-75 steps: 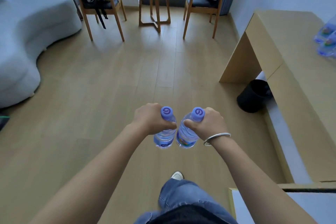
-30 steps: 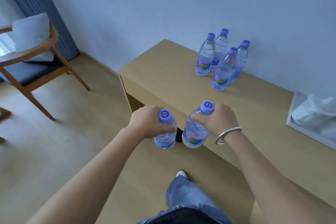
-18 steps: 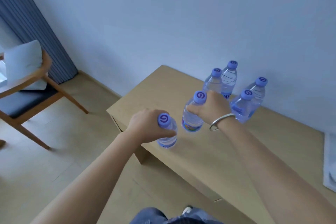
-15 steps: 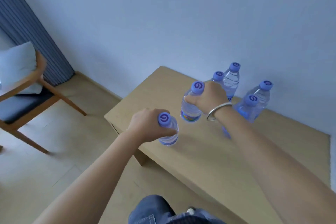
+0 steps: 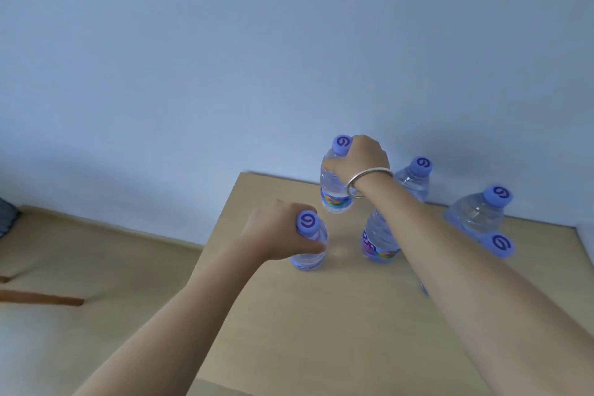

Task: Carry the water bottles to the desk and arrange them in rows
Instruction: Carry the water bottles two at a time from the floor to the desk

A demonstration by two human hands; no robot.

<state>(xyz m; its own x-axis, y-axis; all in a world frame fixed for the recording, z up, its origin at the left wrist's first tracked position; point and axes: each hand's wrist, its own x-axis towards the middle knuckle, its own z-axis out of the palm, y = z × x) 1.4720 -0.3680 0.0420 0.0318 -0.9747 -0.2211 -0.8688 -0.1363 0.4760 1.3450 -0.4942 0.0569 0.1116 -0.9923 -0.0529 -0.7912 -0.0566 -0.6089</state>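
A person's left hand (image 5: 276,231) is gripping the neck of a clear plastic water bottle with a purple cap (image 5: 309,243) over the light wooden surface (image 5: 321,331), while the right hand (image 5: 360,159), wearing a silver bangle (image 5: 366,178), is clasping a second purple-capped bottle (image 5: 334,183) near the pale blue wall (image 5: 225,58), beside four standing bottles (image 5: 475,215).

I see my left grip (image 5: 276,231) curled round the neck of a water bottle (image 5: 310,251) over the counter (image 5: 321,331). My right grip (image 5: 360,156) holds another bottle (image 5: 334,190) near the wall, beside three standing bottles (image 5: 379,241).
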